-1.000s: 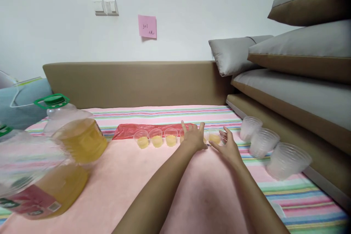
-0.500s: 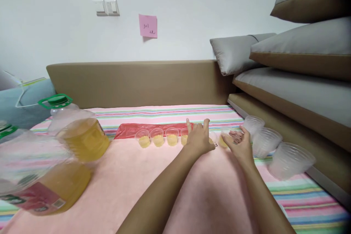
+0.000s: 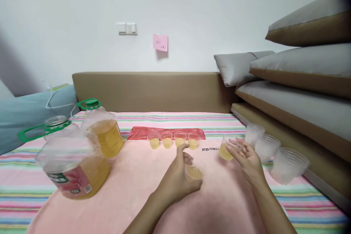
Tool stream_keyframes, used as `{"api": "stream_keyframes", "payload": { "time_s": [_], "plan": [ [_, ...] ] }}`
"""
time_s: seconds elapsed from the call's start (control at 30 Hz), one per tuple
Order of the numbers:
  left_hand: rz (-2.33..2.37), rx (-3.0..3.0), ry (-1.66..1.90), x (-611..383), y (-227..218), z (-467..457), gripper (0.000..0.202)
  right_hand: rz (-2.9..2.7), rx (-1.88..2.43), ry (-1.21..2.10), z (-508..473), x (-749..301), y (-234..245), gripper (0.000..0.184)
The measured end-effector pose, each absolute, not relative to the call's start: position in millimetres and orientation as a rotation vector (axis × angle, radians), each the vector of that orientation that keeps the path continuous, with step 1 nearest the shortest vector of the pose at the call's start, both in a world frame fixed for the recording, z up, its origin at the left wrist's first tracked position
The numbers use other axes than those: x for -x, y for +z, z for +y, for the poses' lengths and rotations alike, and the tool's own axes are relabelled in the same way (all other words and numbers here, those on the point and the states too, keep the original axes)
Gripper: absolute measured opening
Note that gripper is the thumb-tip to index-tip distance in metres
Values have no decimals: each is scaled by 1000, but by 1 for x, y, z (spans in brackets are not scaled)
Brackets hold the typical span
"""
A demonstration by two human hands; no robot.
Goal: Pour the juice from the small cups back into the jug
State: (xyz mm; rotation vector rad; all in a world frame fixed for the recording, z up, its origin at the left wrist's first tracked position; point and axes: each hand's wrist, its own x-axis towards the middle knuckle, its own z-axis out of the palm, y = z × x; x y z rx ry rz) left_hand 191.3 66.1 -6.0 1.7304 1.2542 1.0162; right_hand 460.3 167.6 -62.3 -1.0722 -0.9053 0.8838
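Observation:
My left hand is closed round a small clear plastic cup holding some yellow liquid, in front of the row. Farther right, my right hand grips a similar cup, with yellow liquid in its lower part; its fingers are at the cup's right side. Whether either cup touches the cloth I cannot tell. Several more cups with yellow liquid stand side by side behind my left hand, along the red plastic sheet.
On the left stand an uncapped big jug of yellow liquid and a green-capped jug. Stacks of nested clear cups line the right side, beside piled cushions. A pink cloth covers the striped sheet.
My left hand has come back from the row toward me, bringing a cup with it. My right hand and its cup are slightly nearer. The camera view has shifted.

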Motion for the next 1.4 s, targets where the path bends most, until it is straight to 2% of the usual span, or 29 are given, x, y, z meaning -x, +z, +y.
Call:
{"api": "stream_keyframes", "payload": {
  "time_s": [0.17,0.37,0.57,0.87,0.97,1.13,1.4],
  "plan": [
    [1209,-1607,1191,-166,-57,72,92,-878,1042,1092,149,-441,-55,92],
    [1150,-1588,1259,-164,-83,83,91,-1042,1049,1157,137,-424,-57,85],
    [1169,-1535,1257,-172,-96,81,95,-1237,1006,1132,132,-414,-64,75],
    [1278,-1356,1183,-172,-89,72,101,-1493,959,924,128,-405,-66,66],
    [1298,-1330,1168,-174,-88,70,93,-1590,949,847,124,-403,-66,64],
    [1354,-1366,1156,-182,-87,69,65,-1690,978,819,117,-402,-63,63],
    [1347,-1360,1193,-186,-88,70,56,-1786,1028,806,110,-399,-56,63]
  ]
}}
